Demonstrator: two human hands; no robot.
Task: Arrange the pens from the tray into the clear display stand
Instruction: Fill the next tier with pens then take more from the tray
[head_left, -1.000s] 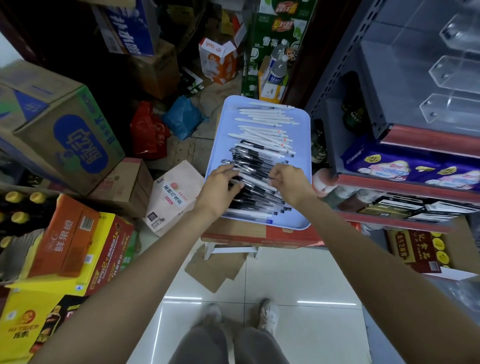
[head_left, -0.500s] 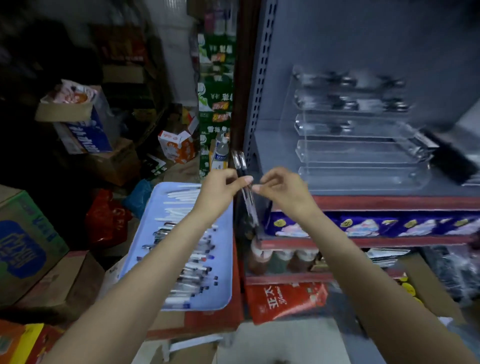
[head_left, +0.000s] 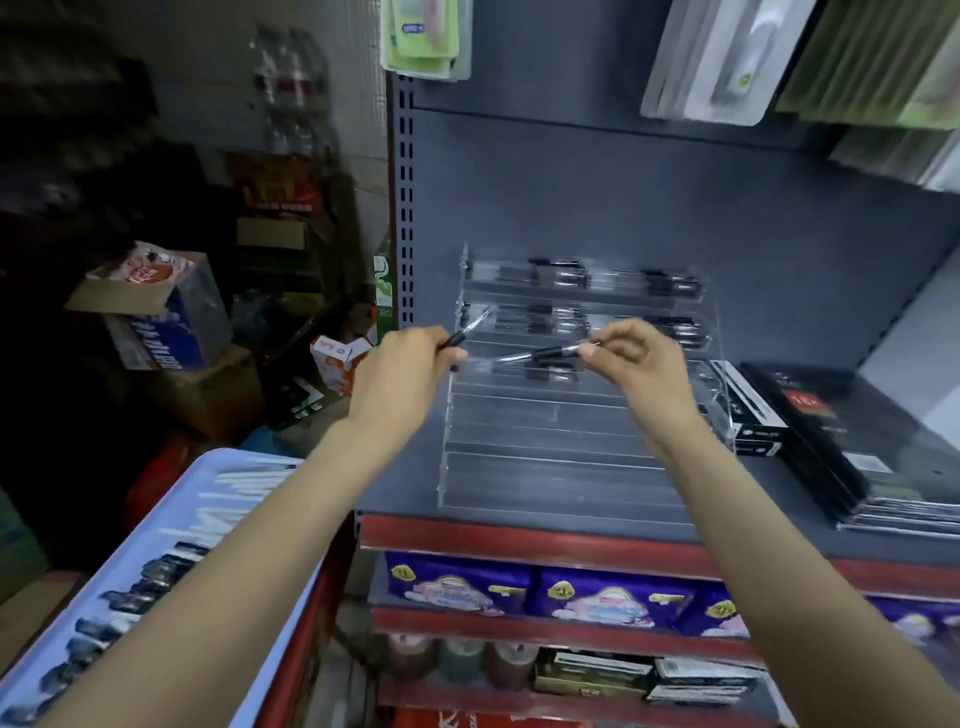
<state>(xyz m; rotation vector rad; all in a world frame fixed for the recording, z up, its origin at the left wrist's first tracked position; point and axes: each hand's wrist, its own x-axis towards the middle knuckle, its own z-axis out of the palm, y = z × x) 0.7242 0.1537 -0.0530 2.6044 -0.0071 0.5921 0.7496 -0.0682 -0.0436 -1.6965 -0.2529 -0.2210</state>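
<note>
Head view: left hand and right hand each pinch a black-and-clear pen before the tiered clear acrylic display stand; a loose fingertip pinch risks dropping one.

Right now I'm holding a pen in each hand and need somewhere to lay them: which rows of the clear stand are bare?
The lower rows of the clear display stand are bare, from below the right hand down to the shelf edge. The top two rows are crowded with black pens; the third holds at least one. The black boxes border the stand's right side.
</note>
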